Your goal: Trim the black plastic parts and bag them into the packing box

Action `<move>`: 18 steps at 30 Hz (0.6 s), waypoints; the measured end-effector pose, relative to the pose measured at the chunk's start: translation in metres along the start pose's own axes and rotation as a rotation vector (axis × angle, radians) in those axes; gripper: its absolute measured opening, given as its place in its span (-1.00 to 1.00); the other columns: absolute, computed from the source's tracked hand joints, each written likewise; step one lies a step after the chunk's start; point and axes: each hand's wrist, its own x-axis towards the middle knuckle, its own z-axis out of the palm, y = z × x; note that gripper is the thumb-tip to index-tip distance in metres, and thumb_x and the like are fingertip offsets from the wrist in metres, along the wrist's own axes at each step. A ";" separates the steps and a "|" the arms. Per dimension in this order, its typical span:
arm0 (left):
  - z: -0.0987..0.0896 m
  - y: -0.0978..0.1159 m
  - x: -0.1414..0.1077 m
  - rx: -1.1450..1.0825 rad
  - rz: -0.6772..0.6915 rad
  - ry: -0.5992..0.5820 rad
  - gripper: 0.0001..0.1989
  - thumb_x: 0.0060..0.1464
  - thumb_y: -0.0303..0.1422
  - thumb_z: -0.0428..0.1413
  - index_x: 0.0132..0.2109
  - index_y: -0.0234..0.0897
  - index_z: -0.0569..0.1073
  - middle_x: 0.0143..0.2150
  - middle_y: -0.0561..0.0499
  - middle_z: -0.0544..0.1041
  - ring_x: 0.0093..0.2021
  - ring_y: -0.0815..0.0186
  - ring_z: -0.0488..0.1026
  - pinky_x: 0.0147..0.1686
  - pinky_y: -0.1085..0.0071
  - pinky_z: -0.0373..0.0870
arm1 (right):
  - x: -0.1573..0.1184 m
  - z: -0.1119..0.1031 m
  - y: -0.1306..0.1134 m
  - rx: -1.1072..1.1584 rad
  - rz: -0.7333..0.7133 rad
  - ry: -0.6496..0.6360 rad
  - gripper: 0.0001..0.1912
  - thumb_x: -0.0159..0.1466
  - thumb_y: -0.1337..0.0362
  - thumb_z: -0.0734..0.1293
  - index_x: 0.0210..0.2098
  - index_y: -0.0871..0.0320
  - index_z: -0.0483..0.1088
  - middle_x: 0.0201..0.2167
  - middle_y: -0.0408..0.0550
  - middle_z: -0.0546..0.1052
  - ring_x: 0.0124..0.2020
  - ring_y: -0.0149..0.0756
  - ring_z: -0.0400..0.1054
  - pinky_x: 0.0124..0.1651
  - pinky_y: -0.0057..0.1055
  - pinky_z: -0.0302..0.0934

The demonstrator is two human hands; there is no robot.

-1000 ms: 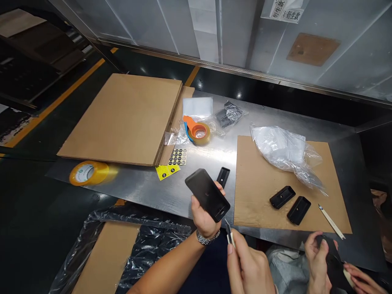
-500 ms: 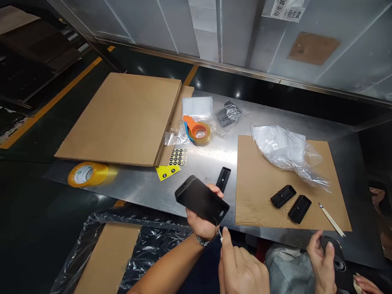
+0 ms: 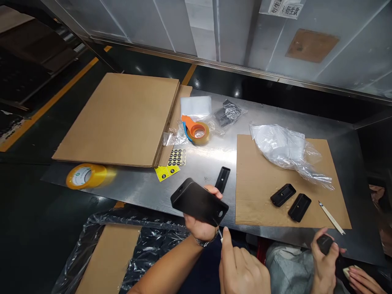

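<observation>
My left hand (image 3: 199, 226), with a metal-banded watch at the wrist, is closed around a black plastic housing (image 3: 199, 203). The part lies tilted in the palm, a round hole near its right end. My right hand (image 3: 245, 267) grips a slim pale-handled tool (image 3: 221, 234); most of it is hidden by the fingers. Its thin tip is at the housing's lower right edge, and I cannot tell whether it touches. Just beyond my left fingers, a narrow black plastic tray-like piece (image 3: 223, 179) rests on the metal table (image 3: 147, 192).
Stacked cardboard (image 3: 119, 118), a tape dispenser (image 3: 197, 131), a tape roll (image 3: 82, 176) and stickers (image 3: 177, 157) lie leftward. On a cardboard sheet (image 3: 254, 183) are clear bags (image 3: 278, 143), two black pieces (image 3: 299, 207) and a craft knife (image 3: 331, 217). A co-worker's hands (image 3: 324, 261) work at right.
The housing and my left hand have shifted slightly left and tilted a little. My right hand stays nearly in place. The co-worker's hands have turned their dark part.
</observation>
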 end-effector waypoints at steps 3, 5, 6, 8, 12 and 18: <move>0.001 0.000 0.000 0.012 -0.012 0.013 -0.51 -0.15 0.08 -0.07 -0.37 -0.25 0.44 -0.46 0.00 0.37 -0.49 0.33 0.30 -0.47 0.40 0.26 | 0.001 0.045 -0.044 -0.005 -0.034 -0.054 -0.61 0.26 0.16 0.02 -0.03 0.02 0.33 -0.76 -0.08 0.35 -0.68 -0.34 0.34 -0.73 -0.56 0.21; 0.001 0.000 -0.001 0.014 -0.017 0.016 -0.50 -0.16 0.09 -0.07 -0.37 -0.26 0.44 -0.46 0.00 0.36 -0.49 0.33 0.29 -0.47 0.40 0.26 | -0.002 0.073 -0.066 -0.013 -0.054 -0.099 -0.63 0.25 0.19 0.06 -0.04 0.03 0.34 -0.72 -0.05 0.38 -0.67 -0.35 0.34 -0.70 -0.56 0.24; 0.001 0.000 -0.001 0.011 -0.019 0.014 -0.49 -0.16 0.10 -0.07 -0.37 -0.25 0.44 -0.46 0.00 0.36 -0.49 0.33 0.29 -0.47 0.40 0.26 | -0.003 0.083 -0.074 -0.030 -0.067 -0.129 -0.64 0.24 0.22 0.07 -0.04 0.04 0.34 -0.71 -0.03 0.39 -0.67 -0.35 0.34 -0.69 -0.56 0.24; 0.000 -0.001 -0.001 0.006 -0.021 0.007 -0.49 -0.17 0.11 -0.07 -0.37 -0.25 0.44 -0.46 0.01 0.36 -0.48 0.33 0.29 -0.46 0.41 0.25 | -0.004 0.094 -0.083 -0.097 -0.108 -0.176 -0.63 0.23 0.28 0.07 -0.03 0.05 0.33 -0.70 -0.03 0.40 -0.68 -0.36 0.32 -0.71 -0.56 0.22; -0.002 -0.002 -0.001 0.001 -0.022 -0.031 -0.49 -0.16 0.09 -0.08 -0.38 -0.26 0.45 -0.47 0.01 0.36 -0.47 0.33 0.29 -0.47 0.43 0.26 | -0.003 0.096 -0.085 -0.334 -0.258 -0.088 -0.62 0.18 0.41 0.11 -0.03 0.11 0.33 -0.73 -0.06 0.36 -0.71 -0.39 0.26 -0.74 -0.55 0.12; -0.009 -0.008 -0.001 -0.009 0.016 -0.091 -0.56 -0.06 0.00 -0.12 -0.31 -0.24 0.45 -0.42 0.00 0.39 -0.44 0.33 0.30 -0.45 0.43 0.28 | -0.002 0.098 -0.083 -0.622 -0.435 0.020 -0.59 0.13 0.50 0.13 -0.05 0.17 0.33 -0.78 -0.12 0.27 -0.76 -0.42 0.16 -0.73 -0.47 -0.01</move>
